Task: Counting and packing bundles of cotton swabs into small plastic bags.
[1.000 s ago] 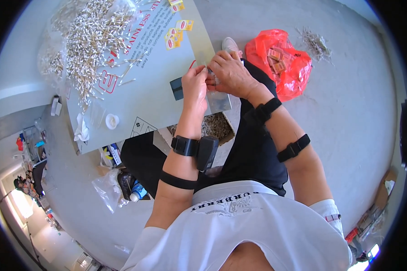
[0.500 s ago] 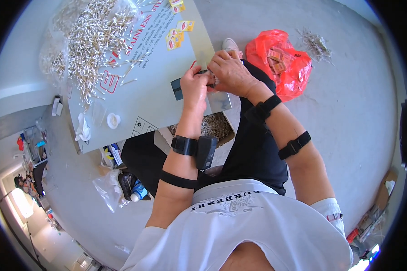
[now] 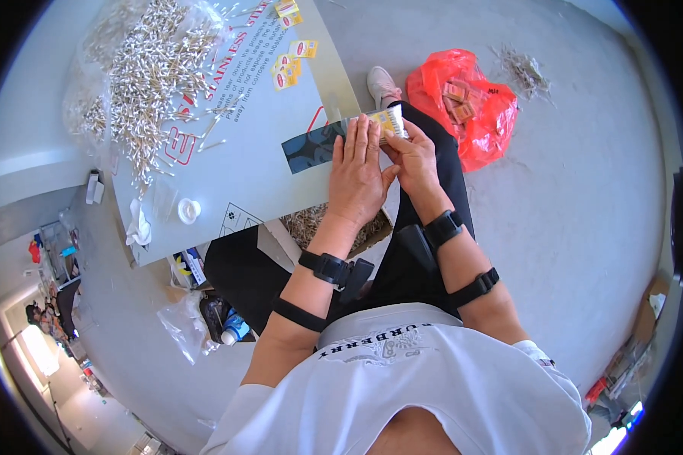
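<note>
My right hand [image 3: 417, 155] grips a small clear packet [image 3: 388, 121] at the table's near right corner. The packet has a yellow label and white tips along its end, like bundled cotton swabs. My left hand [image 3: 357, 171] lies flat beside it with fingers stretched out, its fingertips against the packet's left part, partly hiding it. Under and left of those fingers is a dark glossy strip [image 3: 303, 152] on the table. A big heap of loose cotton swabs [image 3: 155, 76] spills from a clear plastic bag at the far left. Small yellow labels [image 3: 286, 72] lie scattered beyond my hands.
A red plastic bag [image 3: 489, 117] with orange packs [image 3: 463, 112] stands on the floor at right. Below the table edge is a carton [image 3: 372, 241] of swabs. A small white round tub [image 3: 189, 210] and crumpled tissue [image 3: 138, 225] sit at the table's left. A blue-and-white bottle [image 3: 235, 324] is below.
My hands have parted from their tight cluster; the left now lies flat with fingers extended. My right hand has turned and moved slightly right, and the yellow-labelled packet shows.
</note>
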### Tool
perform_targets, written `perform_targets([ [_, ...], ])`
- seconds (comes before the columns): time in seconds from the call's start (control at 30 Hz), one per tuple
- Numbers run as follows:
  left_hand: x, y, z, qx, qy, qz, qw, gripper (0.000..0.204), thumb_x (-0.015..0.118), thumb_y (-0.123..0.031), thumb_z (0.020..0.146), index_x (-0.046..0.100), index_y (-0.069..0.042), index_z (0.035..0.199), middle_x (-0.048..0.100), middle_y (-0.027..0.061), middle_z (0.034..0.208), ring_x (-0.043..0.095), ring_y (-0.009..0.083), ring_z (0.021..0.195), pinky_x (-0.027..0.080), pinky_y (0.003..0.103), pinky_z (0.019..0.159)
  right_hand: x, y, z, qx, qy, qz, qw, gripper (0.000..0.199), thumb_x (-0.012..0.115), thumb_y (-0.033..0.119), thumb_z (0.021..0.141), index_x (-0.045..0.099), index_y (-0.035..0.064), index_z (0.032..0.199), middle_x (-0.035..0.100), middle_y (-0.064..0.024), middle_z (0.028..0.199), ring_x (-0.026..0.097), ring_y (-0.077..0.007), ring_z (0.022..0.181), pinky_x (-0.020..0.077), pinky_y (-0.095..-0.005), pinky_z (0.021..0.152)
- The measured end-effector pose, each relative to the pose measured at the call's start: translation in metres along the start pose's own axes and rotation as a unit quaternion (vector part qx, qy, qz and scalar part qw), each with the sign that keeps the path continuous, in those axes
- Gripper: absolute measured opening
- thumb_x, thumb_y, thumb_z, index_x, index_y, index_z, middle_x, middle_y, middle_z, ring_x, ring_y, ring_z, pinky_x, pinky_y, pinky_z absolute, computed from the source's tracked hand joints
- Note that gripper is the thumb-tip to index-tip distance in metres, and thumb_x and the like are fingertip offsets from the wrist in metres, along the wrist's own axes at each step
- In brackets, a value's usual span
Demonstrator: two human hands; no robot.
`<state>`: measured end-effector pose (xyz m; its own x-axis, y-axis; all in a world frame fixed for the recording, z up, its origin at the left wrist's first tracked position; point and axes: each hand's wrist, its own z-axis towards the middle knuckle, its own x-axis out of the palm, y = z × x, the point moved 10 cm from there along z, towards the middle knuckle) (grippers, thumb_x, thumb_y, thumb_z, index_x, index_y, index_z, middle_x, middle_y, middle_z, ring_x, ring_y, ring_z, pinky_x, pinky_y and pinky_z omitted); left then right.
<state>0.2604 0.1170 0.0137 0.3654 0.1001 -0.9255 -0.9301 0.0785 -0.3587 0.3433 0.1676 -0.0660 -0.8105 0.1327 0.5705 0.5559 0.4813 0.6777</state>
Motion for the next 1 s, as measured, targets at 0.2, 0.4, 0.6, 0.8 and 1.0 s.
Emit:
perform_targets([
  [0.2,0.002,0.000,0.001,-0.034,-0.015,-0.009,0.999,0.081,0.062,-0.034,0.087,0.022,-0.001,0.148,0.020,0.0184,0.155,0.018,0.0324,0.144,0.020,0.049,0.114,-0.002,0.003,0.006,-0.022,-0.004,-0.068,0.997,0.025,0.064,0.001,0.088,0.060,-0.0057,0.112,0.067,-0.0108,0.097,0.067,-0.0183,0.087,0.0574,-0.0300,0.077],
  [0.4,-0.007,0.016,0.000,-0.051,-0.026,-0.017,0.998,0.078,0.061,-0.031,0.088,0.022,0.000,0.148,0.020,0.0185,0.155,0.019,0.0327,0.144,0.016,0.050,0.114,-0.012,-0.010,0.009,0.039,-0.037,-0.021,0.998,0.018,0.070,0.014,0.086,0.065,0.0014,0.098,0.067,-0.0051,0.088,0.065,-0.0139,0.075,0.0527,-0.0260,0.064],
  [0.6,-0.006,0.019,0.001,-0.031,-0.015,-0.008,0.999,0.071,0.062,-0.023,0.087,0.029,-0.002,0.145,0.029,0.0200,0.150,0.026,0.0343,0.141,0.020,0.050,0.112,-0.002,-0.007,0.015,0.033,-0.036,-0.076,0.996,0.021,0.073,0.022,0.083,0.066,0.0062,0.094,0.066,-0.0010,0.082,0.061,-0.0101,0.068,0.0465,-0.0242,0.058],
  [0.8,-0.022,0.054,-0.001,-0.077,-0.101,-0.130,0.983,0.062,0.060,-0.006,0.081,0.037,0.001,0.137,0.039,0.0197,0.143,0.035,0.0346,0.134,0.025,0.050,0.109,-0.003,-0.004,0.014,0.051,-0.072,-0.122,0.989,0.015,0.072,0.022,0.084,0.065,0.0085,0.084,0.063,0.0020,0.072,0.054,-0.0072,0.059,0.0417,-0.0228,0.052],
  [1.0,-0.012,0.040,0.005,-0.041,-0.063,-0.026,0.997,0.062,0.058,-0.004,0.081,0.036,0.003,0.138,0.039,0.0211,0.142,0.034,0.0359,0.134,0.025,0.049,0.108,-0.002,0.005,0.021,-0.049,-0.050,-0.181,0.981,0.020,0.072,0.025,0.084,0.064,0.0068,0.084,0.056,0.0029,0.065,0.046,-0.0046,0.051,0.0363,-0.0218,0.046],
])
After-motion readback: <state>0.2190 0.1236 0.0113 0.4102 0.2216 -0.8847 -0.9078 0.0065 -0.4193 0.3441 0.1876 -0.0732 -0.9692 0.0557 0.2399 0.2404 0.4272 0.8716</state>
